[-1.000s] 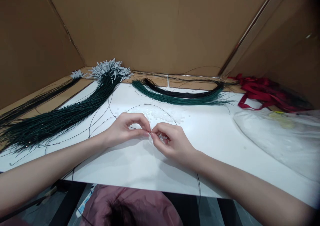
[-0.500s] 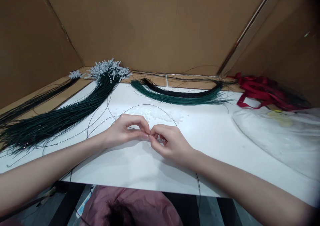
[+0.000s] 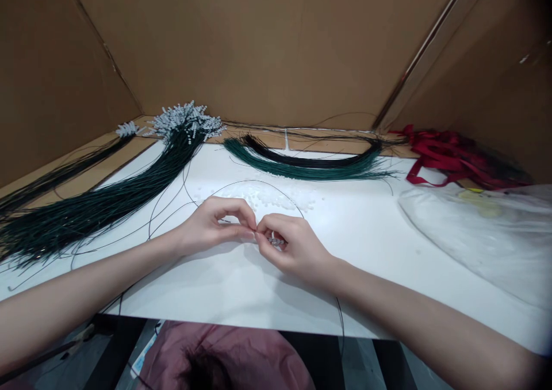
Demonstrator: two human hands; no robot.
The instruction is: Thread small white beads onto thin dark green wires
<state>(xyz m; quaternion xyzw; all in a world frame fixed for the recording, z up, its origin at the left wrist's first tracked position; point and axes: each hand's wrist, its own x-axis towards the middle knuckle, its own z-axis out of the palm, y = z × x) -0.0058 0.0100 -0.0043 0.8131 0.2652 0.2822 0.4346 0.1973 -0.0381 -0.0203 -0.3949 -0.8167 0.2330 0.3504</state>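
Both hands meet fingertip to fingertip over the white board. My left hand (image 3: pixel 213 226) is closed in a pinch of thumb and index finger, apparently on a thin dark wire; the tip there is too small to make out. My right hand (image 3: pixel 297 243) pinches against it, closed around a short beaded stem (image 3: pixel 276 241) whose pale beads show between thumb and curled fingers. A dark wire loop (image 3: pixel 254 180) arcs above the hands from one to the other. Just behind them, loose white beads (image 3: pixel 271 197) lie scattered on the board.
Left lies a large bundle of green wires (image 3: pixel 142 183) with white beaded heads (image 3: pixel 185 121); a smaller beaded bundle (image 3: pixel 127 129) is beside it. Bare green and black wires (image 3: pixel 310 168) lie at the back. Red ribbon (image 3: pixel 452 160) and a clear plastic bag (image 3: pixel 483 229) sit right. Cardboard walls (image 3: pixel 259 50) enclose the board.
The view has shifted very slightly. Both hands keep the same pinch, with fingertips together and the wire loop almost unchanged.
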